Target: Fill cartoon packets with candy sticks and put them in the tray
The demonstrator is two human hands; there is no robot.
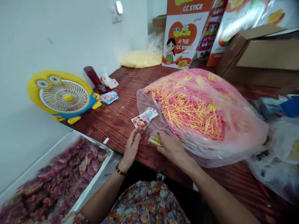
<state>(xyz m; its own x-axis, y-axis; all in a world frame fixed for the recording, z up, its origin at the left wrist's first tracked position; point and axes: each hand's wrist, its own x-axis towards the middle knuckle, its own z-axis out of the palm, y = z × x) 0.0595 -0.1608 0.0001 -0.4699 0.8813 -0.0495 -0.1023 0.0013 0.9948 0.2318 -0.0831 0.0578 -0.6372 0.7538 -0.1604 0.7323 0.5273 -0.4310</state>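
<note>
My left hand [132, 145] is open, its outstretched fingertips at the lower edge of a small white printed packet [145, 118] lying on the table. I cannot tell whether they press on it. My right hand [171, 147] is closed on a small clear bag [155, 138] with yellow sticks showing inside, just right of my left hand. Beyond my right hand lies a large clear plastic bag [243, 124], open toward me and full of thin pink and yellow sticks [191, 109]. Some loose sticks lie at its mouth, near my right fingers.
On the wooden table [112, 124] stand a yellow cartoon fan [67, 97], a dark red bottle [92, 77] and a pile of printed cards [108, 97]. A white bin [109, 152] of small packets is below left. Cartons [184, 34] and an open cardboard box [263, 59] stand behind.
</note>
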